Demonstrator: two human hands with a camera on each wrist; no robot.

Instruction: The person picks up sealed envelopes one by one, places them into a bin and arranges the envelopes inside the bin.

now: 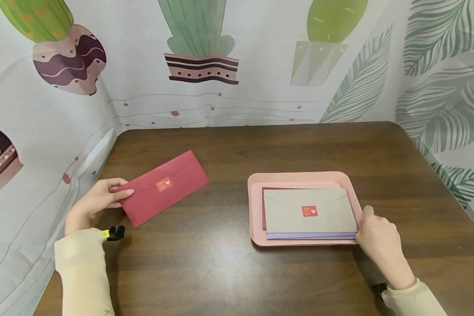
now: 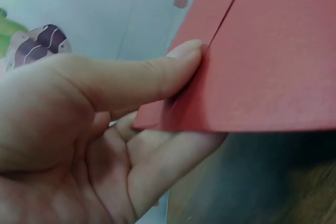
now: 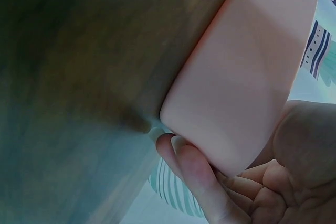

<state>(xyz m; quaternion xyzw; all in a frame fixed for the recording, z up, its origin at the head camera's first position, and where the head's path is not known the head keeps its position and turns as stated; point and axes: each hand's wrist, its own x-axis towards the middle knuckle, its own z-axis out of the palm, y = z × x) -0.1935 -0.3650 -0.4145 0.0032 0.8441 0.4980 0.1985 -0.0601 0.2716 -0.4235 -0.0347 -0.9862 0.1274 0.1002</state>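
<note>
In the head view, a red envelope (image 1: pixel 166 186) with a "just for you" heart sticker slants at the left, lifted above the table. My left hand (image 1: pixel 102 195) pinches its left end, thumb on the face and fingers beneath; the left wrist view shows the thumb (image 2: pixel 157 77) pressed on the red paper. To the right lies a pink tray (image 1: pixel 255 210) holding a small pile: a pale grey envelope (image 1: pixel 284 215) on top, lilac edges (image 1: pixel 312 237) below it, a red edge (image 1: pixel 263 215) behind. My right hand (image 1: pixel 381 241) grips the tray's right edge.
The brown wooden table (image 1: pixel 221 272) has rounded far corners. A white curtain (image 1: pixel 138 52) printed with cacti and leaves hangs behind it and along the sides. A black strap end (image 1: pixel 115 233) hangs at the left sleeve.
</note>
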